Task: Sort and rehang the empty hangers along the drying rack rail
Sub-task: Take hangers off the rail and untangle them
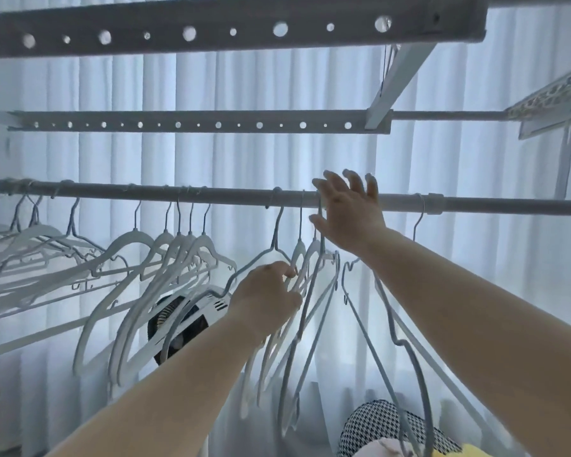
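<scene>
Left grip (pixel 267 291) holds hangers (pixel 300 245) hanging vertically.

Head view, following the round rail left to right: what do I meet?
Crowded hangers → white hanger cluster → left hand, gripping the held hangers → right hand, open at the rail → lone hanger hook → rail joint.

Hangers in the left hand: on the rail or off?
On. The left hand grips the hangers near the neck, and their hooks loop over the rail.
</scene>
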{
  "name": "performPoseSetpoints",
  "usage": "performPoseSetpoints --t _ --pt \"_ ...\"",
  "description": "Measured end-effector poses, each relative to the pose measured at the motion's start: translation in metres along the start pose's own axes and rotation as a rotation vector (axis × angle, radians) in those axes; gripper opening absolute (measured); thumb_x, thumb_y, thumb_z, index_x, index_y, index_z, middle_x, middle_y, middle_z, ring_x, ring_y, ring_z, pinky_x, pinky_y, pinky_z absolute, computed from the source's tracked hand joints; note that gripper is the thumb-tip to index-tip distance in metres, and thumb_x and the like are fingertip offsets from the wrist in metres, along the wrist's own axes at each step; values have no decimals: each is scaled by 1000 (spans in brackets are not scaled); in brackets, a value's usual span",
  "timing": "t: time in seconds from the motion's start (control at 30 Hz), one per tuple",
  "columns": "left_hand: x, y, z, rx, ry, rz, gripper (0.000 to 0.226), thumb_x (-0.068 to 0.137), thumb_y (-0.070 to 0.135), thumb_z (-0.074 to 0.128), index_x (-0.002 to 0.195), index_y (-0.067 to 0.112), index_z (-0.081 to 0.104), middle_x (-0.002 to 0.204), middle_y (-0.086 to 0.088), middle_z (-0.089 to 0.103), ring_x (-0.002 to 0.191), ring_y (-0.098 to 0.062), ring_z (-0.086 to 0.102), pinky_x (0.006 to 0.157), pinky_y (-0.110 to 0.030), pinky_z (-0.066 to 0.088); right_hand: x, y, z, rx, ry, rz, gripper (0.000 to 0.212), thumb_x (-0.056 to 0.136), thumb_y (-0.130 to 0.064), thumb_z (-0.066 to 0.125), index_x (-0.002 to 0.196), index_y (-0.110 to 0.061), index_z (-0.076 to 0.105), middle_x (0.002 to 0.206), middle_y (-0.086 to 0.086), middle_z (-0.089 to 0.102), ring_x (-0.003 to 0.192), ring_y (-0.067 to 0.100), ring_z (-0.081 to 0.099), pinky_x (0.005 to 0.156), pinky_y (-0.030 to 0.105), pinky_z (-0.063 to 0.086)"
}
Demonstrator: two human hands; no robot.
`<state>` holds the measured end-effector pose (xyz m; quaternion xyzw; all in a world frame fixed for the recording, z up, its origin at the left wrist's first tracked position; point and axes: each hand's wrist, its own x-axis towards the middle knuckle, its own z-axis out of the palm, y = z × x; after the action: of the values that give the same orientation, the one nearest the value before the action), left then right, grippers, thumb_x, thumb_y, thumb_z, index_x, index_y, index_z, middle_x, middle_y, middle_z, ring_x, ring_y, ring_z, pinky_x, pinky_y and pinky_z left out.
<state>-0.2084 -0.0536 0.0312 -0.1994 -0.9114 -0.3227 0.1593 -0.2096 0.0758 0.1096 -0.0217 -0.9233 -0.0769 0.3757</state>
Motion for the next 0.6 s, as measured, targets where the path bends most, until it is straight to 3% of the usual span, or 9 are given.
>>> performPoseSetpoints --t 0.2,0.33,0.47,0.6 --pt "6 -8 -3 106 24 37 47 86 24 56 131 18 46 131 -4 54 119 -21 50 94 -28 41 9 -11 7 -44 -20 63 49 93 -17 42 140 -17 29 142 3 41 134 27 31 116 46 5" --pt "10 -13 -5 160 41 42 42 87 25 55 128 17 51 128 -4 56 119 -22 51 95 -27 41 8 -5 7 -28 8 108 51 89 -7 41 138 -15 29 137 6 43 131 29 33 115 45 8" --pt "11 -16 -4 201 52 9 27 88 23 51 109 11 62 117 -7 60 108 -24 56 87 -30 45 5 6 5 -35 4 125 52 88 -8 42 138 -14 29 137 7 43 130 28 34 116 42 6" --pt "12 -13 -7 295 98 8 29 91 23 44 111 5 56 119 -5 53 109 -25 54 85 -32 43 2 17 4 -12 1 116 51 89 -10 43 138 -14 31 139 6 41 132 26 33 117 39 6"
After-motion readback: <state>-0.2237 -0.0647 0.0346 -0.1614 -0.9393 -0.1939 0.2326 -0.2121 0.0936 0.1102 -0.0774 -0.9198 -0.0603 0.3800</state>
